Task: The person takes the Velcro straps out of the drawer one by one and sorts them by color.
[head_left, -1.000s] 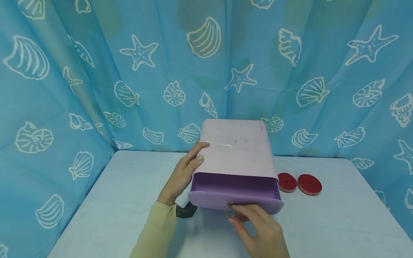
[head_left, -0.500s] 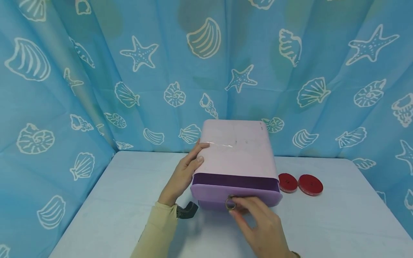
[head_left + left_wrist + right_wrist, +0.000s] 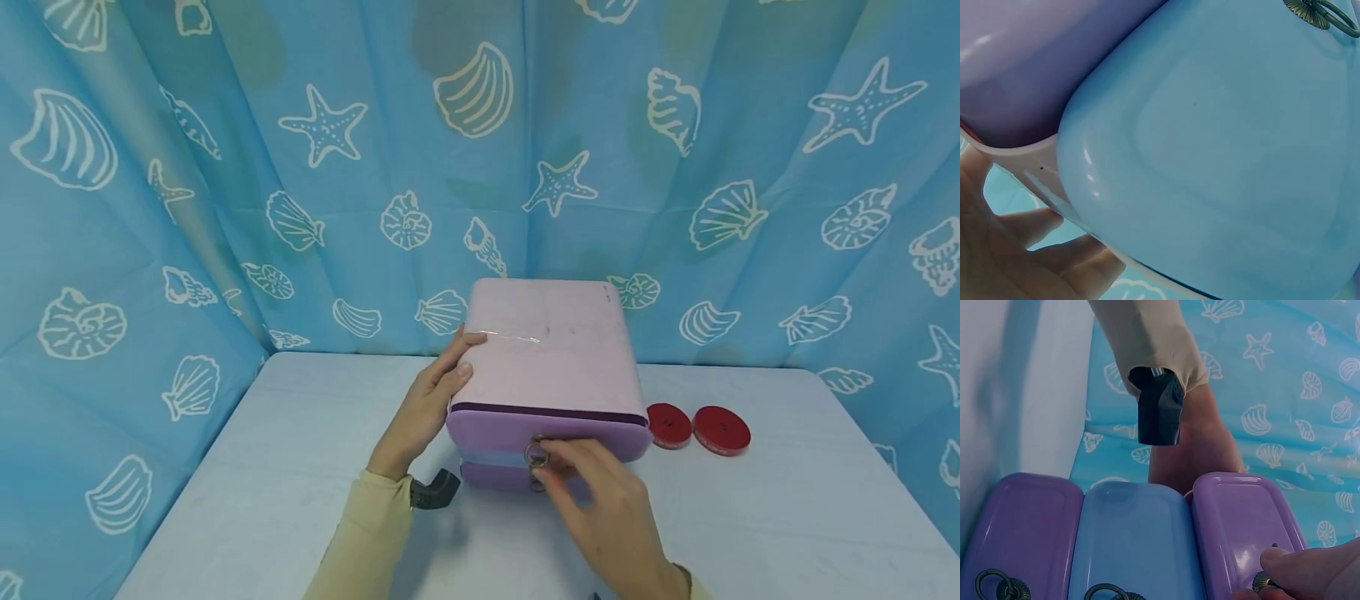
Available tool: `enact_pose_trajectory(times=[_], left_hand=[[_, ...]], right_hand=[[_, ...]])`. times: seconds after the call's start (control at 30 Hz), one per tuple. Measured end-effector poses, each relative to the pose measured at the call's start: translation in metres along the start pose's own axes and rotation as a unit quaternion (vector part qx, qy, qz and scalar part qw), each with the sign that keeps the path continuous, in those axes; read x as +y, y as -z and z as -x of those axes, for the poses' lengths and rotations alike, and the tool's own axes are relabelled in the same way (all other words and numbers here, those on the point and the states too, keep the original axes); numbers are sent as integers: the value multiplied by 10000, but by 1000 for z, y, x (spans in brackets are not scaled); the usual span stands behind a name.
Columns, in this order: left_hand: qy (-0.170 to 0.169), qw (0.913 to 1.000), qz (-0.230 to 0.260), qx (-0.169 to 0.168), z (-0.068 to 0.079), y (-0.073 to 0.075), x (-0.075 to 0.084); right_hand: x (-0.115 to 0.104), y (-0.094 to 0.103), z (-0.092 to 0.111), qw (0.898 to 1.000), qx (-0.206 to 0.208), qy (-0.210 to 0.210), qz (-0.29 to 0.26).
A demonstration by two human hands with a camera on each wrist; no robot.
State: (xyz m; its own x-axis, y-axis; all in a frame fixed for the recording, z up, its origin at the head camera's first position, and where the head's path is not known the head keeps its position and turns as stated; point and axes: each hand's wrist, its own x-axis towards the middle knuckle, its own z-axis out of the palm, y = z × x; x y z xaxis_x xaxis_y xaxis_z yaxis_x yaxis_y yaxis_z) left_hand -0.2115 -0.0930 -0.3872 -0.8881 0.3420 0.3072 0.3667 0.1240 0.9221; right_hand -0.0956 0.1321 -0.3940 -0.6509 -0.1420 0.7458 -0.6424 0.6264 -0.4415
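A small pale pink drawer cabinet [image 3: 551, 350] stands on the table, with a purple top drawer [image 3: 487, 432], a blue middle drawer [image 3: 1135, 537] and a purple bottom drawer [image 3: 1032, 531]. The top drawer is nearly closed, with a thin dark gap above its front. My right hand [image 3: 611, 508] pinches the bronze ring pull [image 3: 536, 454] on that drawer. My left hand [image 3: 427, 404] rests against the cabinet's left side, its fingertips reaching the top edge. In the left wrist view, the fingers [image 3: 1069, 253] lie spread along the side wall.
Two red ribbon rolls [image 3: 669, 426] lie on the white table [image 3: 795, 500], right of the cabinet. A blue curtain [image 3: 600, 167] with a shell pattern hangs behind. A black wrist device [image 3: 435, 490] sits on the left wrist.
The purple top drawer has slid back into the cabinet, from well open to almost closed. My right hand has moved forward with its ring pull; the left hand has stayed in place.
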Motion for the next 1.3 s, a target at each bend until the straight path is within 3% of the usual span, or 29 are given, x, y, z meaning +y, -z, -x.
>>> enact_pose_trajectory(times=[0.27, 1.3], left_hand=[[5, 9999, 121, -41, 0, 0, 0], [43, 9998, 169, -46, -1, 0, -3]], right_hand=[[3, -4, -5, 9997, -22, -236, 72], [15, -14, -6, 9990, 362, 220, 129]])
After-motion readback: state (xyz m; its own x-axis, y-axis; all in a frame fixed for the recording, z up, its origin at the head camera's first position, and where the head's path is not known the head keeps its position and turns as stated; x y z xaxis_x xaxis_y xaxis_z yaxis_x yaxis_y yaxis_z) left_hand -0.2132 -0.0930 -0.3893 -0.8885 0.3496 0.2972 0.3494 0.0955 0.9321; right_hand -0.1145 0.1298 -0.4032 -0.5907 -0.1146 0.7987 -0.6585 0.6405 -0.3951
